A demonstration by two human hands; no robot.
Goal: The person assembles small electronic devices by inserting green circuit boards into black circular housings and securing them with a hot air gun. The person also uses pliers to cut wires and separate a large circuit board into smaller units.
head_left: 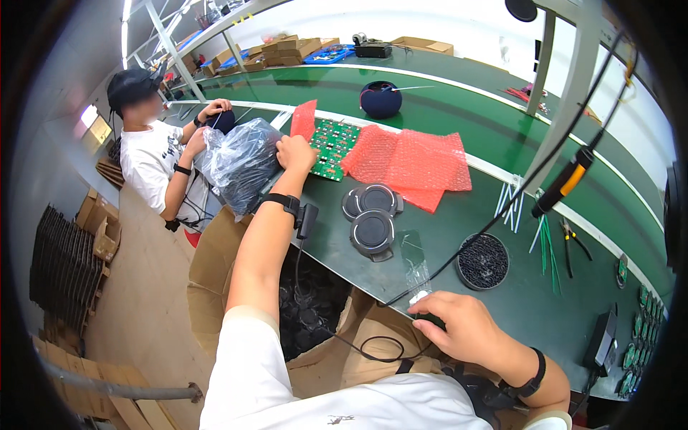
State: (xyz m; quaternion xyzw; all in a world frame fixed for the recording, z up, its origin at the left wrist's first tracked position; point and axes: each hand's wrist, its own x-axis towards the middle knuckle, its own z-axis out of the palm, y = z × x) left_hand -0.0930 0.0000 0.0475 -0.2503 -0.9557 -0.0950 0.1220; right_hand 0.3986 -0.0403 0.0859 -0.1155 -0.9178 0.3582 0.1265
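Observation:
My left hand (296, 153) reaches far forward, its fingers closed on the edge of a clear plastic bag (244, 161) with dark contents. Right beside that hand lies a green circuit board panel (331, 147), partly under red bubble wrap (408, 159). At the near edge of the bench, my right hand (462, 328) is curled, thumb and fingers around something dark that they mostly hide. A small clear plastic strip (416, 261) lies just beyond its fingertips. Between my hands rest several round black covers (373, 231).
A bowl of small black parts (482, 261), pliers (570, 247) and green cable ties (548, 251) lie rightward. An orange-black tool (566, 183) hangs on a cable. Below the bench stands an open carton (215, 265) of black parts. A co-worker (154, 154) handles a dark ball at left.

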